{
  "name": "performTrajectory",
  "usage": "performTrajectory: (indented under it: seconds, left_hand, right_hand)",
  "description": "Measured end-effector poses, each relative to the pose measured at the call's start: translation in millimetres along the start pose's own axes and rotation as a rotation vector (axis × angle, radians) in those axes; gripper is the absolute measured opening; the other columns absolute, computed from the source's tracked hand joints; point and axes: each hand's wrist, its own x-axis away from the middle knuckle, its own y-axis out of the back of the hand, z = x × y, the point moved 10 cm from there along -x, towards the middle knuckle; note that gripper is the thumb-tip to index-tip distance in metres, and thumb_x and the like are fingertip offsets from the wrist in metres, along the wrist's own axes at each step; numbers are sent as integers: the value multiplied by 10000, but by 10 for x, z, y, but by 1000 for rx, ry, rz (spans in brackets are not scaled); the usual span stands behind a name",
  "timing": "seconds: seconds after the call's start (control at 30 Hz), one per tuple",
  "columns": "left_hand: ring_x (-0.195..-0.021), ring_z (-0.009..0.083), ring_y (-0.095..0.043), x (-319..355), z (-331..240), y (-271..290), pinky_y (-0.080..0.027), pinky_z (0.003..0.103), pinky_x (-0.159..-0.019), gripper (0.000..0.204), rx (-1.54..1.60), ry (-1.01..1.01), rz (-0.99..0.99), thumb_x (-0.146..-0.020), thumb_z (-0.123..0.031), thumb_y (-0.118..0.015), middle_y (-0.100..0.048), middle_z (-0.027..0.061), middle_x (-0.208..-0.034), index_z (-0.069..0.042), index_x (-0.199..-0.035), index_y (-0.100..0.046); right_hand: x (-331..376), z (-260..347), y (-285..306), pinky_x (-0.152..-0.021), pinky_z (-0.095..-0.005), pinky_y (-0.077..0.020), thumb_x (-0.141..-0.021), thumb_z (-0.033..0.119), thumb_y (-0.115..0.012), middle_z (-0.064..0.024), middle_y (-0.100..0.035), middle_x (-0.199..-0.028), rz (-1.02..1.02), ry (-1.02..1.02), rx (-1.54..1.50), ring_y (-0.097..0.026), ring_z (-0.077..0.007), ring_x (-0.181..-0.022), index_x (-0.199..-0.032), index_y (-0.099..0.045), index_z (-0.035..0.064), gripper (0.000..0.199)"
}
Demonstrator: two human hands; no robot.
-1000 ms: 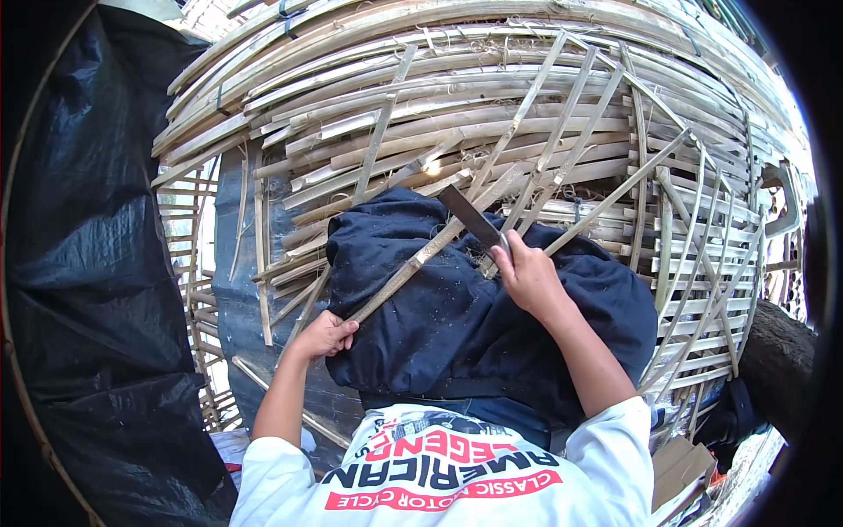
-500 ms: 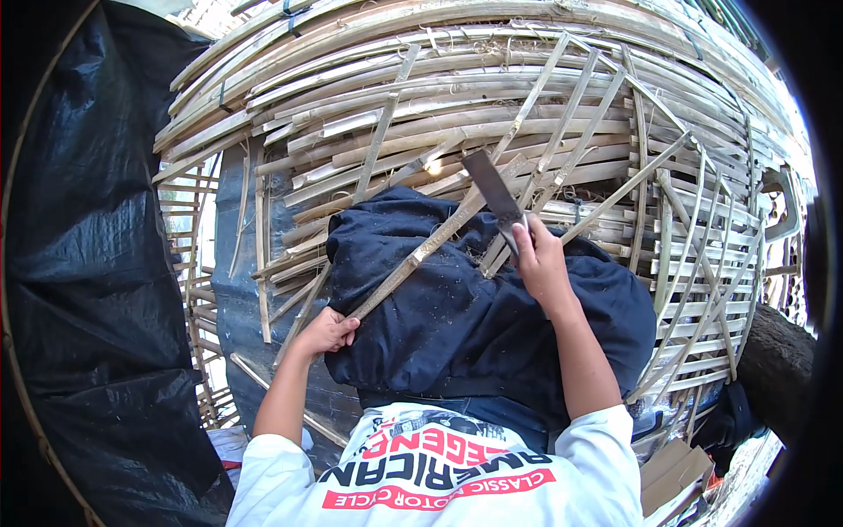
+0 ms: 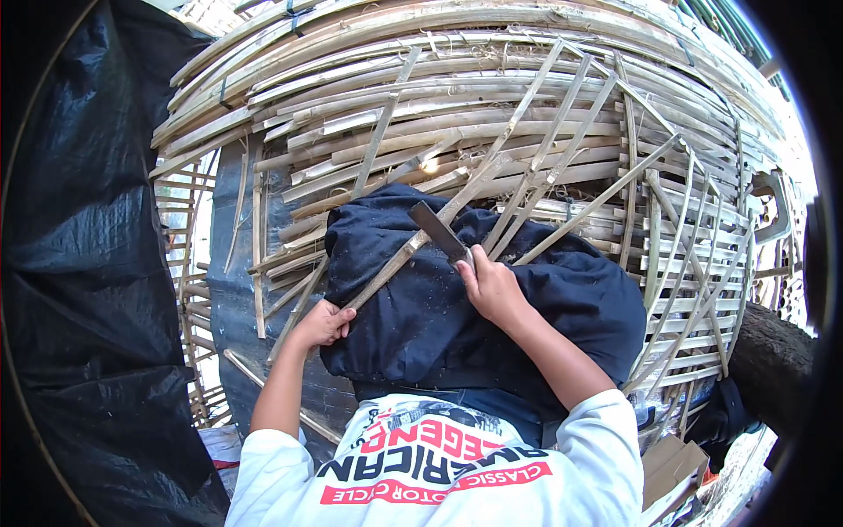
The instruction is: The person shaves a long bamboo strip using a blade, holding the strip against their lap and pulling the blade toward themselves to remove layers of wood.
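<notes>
My left hand (image 3: 321, 325) is closed around the near end of a long bamboo strip (image 3: 386, 274), which slants up and to the right across a dark cloth (image 3: 421, 338) over my lap. In my right hand (image 3: 493, 285) is a knife with a broad, dark, blunt-ended blade (image 3: 439, 230). The blade lies across the strip around its middle, near a node; whether its edge bites into the bamboo I cannot tell. My right fingers hide the knife's handle.
Stacked split bamboo slats (image 3: 492, 88) fill the space ahead, with loose strips leaning on them. A black plastic sheet (image 3: 97, 263) hangs at the left. To the right are a bamboo lattice (image 3: 694, 299), a log (image 3: 777, 360) and a cardboard box (image 3: 672, 474).
My right hand has brought the knife left and toward me, from the strip's far part down to its middle. The left hand still grips the strip, almost unmoved.
</notes>
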Motion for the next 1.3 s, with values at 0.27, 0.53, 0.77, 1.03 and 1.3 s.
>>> performTrajectory:
  seconds: [0.27, 0.53, 0.77, 1.03, 1.3]
  left_hand:
    - [-356, 67, -356, -10, -103, -86, -236, 232, -372, 567, 22, -66, -26, -894, -500, -683, -427, -16, -446, -43, -578, -567]
    - [-361, 79, -381, 10, -90, -80, -258, 240, -369, 600, -11, -99, -90, -878, -543, -679, -429, -12, -452, -48, -565, -551]
    - [-338, 80, -354, 10, 12, -49, -249, 242, -365, 626, 43, -72, -26, -872, -568, -672, -407, -10, -430, -32, -572, -549]
    - [-338, 84, -348, -15, 64, -56, -254, 238, -369, 654, 71, -93, 2, -857, -608, -664, -413, -8, -432, -31, -572, -545]
    - [-347, 93, -340, -34, 14, -88, -234, 255, -371, 716, 61, -81, 48, -812, -688, -646, -381, -4, -440, -29, -566, -514]
  right_hand:
    - [-69, -251, 200, -594, -518, -475, -1016, 288, -487, -261, -633, -698, -108, -117, -169, -621, -492, -691, -982, -489, 9, 281]
    - [-89, -369, 350, -621, -539, -471, -1003, 312, -507, -276, -612, -690, -159, -302, -505, -605, -506, -710, -963, -535, 10, 306]
    - [-40, -92, -15, -637, -509, -468, -1013, 297, -482, -274, -611, -723, 82, -99, -308, -610, -498, -752, -954, -539, -3, 311]
    - [69, 6, -107, -635, -565, -453, -1012, 273, -482, -301, -597, -699, 59, -36, -224, -613, -494, -732, -991, -495, 1, 273]
    - [27, -27, -223, -555, -454, -474, -1029, 269, -459, -250, -595, -654, 85, 2, -245, -618, -437, -611, -965, -497, 0, 279]
